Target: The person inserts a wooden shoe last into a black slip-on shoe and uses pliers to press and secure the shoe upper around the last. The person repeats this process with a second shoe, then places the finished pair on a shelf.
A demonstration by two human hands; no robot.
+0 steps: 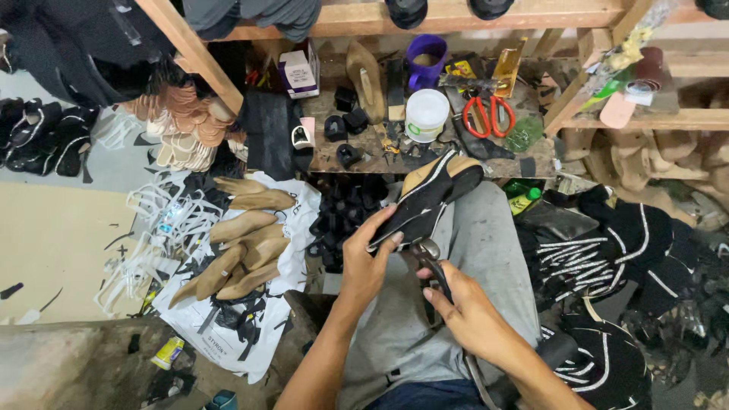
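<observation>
The left hand (370,262) is grasping a black shoe upper stretched on a tan wooden last (429,199). The fingers (389,241) wrap the lower end of it, thumb on top. The shoe is at centre of view, above the person's lap covered w/ grey cloth (486,250), its far end pointing to approx. 1 o'clock, tilted.

The right hand (474,315) is clenched around the handles of metal lasting pliers (429,254). The head of the pliers touches the lower edge of the shoe, just beside the left fingertips. I cannot tell if the pliers' head bites the material.

At 12 o'clock from the shoe is a low, cluttered wooden counter (531,163). On it stand a white plastic pot w/ lid (426,114), red-handled scissors (488,115) at 3 o'clock of the pot, a purple plastic mug (425,61) behind the pot, and small black heel blocks (345,121) at 9 o'clock of the pot.

At 9 o'clock from the hands, on the floor, a group of tan wooden shoe lasts (243,247) lies on a white plastic sheet (292,254). Further at 10 o'clock is a stack of beige insoles (186,125). At 3–4 o'clock of the hands is a pile of black shoe uppers w/ white stripes (607,250), near the knee.
</observation>
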